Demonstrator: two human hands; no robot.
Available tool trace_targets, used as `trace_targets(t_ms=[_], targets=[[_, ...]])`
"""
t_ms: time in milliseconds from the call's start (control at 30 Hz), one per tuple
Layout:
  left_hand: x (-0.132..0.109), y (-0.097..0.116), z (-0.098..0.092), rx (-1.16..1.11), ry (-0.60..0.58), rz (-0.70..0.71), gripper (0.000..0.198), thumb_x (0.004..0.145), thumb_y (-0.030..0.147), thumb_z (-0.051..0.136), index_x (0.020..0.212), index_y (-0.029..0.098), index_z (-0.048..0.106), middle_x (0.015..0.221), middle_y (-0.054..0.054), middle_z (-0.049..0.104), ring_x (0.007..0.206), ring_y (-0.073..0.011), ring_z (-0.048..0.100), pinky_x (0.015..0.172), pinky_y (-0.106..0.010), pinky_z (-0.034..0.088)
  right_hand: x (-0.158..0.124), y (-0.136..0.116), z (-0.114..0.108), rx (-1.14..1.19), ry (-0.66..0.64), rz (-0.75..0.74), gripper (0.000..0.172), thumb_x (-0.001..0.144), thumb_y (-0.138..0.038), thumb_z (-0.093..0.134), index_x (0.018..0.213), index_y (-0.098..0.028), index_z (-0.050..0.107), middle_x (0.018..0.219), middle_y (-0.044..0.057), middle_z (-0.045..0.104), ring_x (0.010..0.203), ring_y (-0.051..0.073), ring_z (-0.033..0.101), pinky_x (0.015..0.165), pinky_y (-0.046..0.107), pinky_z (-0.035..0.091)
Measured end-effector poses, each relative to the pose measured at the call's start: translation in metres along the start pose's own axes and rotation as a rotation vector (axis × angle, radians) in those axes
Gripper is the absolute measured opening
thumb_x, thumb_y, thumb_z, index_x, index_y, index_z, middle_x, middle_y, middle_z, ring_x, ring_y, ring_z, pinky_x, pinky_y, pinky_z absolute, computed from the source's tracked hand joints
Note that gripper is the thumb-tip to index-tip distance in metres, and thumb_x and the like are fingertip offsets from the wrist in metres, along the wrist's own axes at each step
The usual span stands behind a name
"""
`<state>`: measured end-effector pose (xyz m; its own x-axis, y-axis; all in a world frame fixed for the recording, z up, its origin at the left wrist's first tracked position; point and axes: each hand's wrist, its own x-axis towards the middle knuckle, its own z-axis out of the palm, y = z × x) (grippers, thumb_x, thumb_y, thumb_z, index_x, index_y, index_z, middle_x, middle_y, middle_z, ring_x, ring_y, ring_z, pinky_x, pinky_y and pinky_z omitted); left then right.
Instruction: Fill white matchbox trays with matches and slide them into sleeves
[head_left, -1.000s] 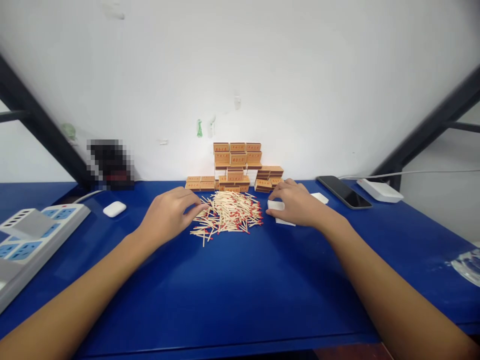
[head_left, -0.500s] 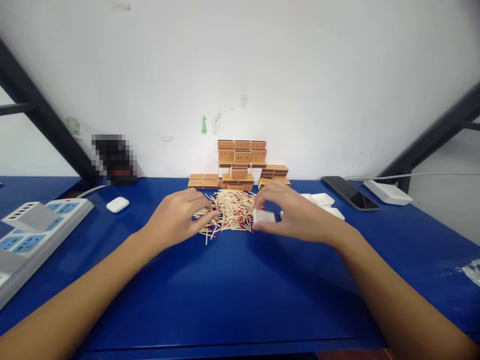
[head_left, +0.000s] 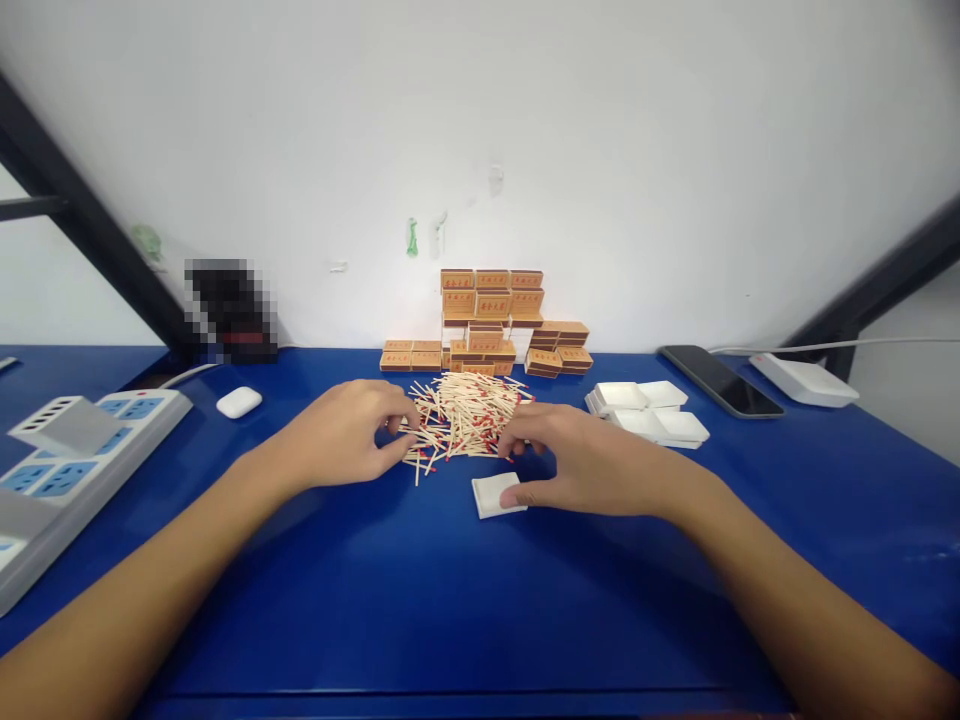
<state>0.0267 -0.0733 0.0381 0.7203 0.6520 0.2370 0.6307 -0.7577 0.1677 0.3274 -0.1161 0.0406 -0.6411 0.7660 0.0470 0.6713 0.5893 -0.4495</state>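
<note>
Watching through the head camera, I find the loose matches (head_left: 469, 400) heaped toward the back edge of the blue table (head_left: 450, 620), between my two hands. My left hand (head_left: 349, 430) sits at the heap's left side, thumb and forefinger apart; I see nothing held in it, though I cannot tell whether the fingertips touch the outermost sticks. My right hand (head_left: 581, 455) is spread wide, with its fingers at the right fringe of the heap and its thumb over the right end of a white matchbox tray (head_left: 489, 492). That tray lies flat in front of the heap, nearer the table's front edge; whether the thumb presses on it or only hangs above, I cannot tell. Toward the table's right end, more white trays (head_left: 664, 395) sit stacked near a smartphone (head_left: 720, 382). Along the back edge stand the tiered matchboxes (head_left: 493, 303).

As I judge it, a careless sweep of the right fingers could scatter the sticks, since they lie crossed and loose. A stray push of the thumb might skid or tip the tray, which looks light. Reaching too far back could topple the matchboxes, because they rise just behind the heap.
</note>
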Motion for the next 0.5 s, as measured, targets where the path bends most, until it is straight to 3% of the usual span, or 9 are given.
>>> trace_targets(t_ms=[100, 200, 333, 500], targets=[[-0.001, -0.008, -0.006, -0.064, -0.004, -0.041, 0.017, 0.087, 0.03, 0.063, 0.093, 0.023, 0.076, 0.083, -0.003, 0.073, 0.074, -0.0178, 0.064, 0.068, -0.033, 0.049, -0.001, -0.004, 0.001, 0.037, -0.076, 0.021, 0.033, 0.084, -0.051, 0.082, 0.097, -0.023, 0.068, 0.097, 0.003, 0.07, 0.085, 0.02, 0.059, 0.073, 0.034, 0.043], [-0.002, -0.011, -0.009, -0.126, -0.054, -0.083, 0.018, 0.084, 0.039, 0.071, 0.089, 0.023, 0.076, 0.082, -0.002, 0.072, 0.072, -0.0163, 0.063, 0.065, -0.031, 0.049, 0.001, -0.008, 0.007, 0.045, -0.094, 0.029, 0.03, 0.086, -0.048, 0.081, 0.093, -0.023, 0.066, 0.094, 0.002, 0.069, 0.082, 0.019, 0.058, 0.071, 0.033, 0.041], [-0.003, -0.006, -0.007, -0.153, -0.132, -0.11, 0.035, 0.078, 0.058, 0.078, 0.079, 0.024, 0.075, 0.079, -0.001, 0.07, 0.068, -0.016, 0.061, 0.06, -0.031, 0.046, 0.002, -0.009, 0.014, 0.048, -0.072, -0.003, 0.031, 0.087, -0.048, 0.08, 0.089, -0.023, 0.062, 0.09, 0.001, 0.068, 0.079, 0.018, 0.056, 0.067, 0.032, 0.038], [0.0, 0.0, -0.001, -0.008, -0.126, -0.125, 0.052, 0.071, 0.073, 0.079, 0.072, 0.022, 0.064, 0.076, -0.003, 0.068, 0.065, -0.0174, 0.057, 0.058, -0.033, 0.039, 0.002, -0.013, 0.016, 0.043, -0.076, -0.018, 0.03, 0.088, -0.047, 0.08, 0.093, -0.023, 0.063, 0.093, 0.002, 0.068, 0.08, 0.018, 0.058, 0.067, 0.031, 0.038]])
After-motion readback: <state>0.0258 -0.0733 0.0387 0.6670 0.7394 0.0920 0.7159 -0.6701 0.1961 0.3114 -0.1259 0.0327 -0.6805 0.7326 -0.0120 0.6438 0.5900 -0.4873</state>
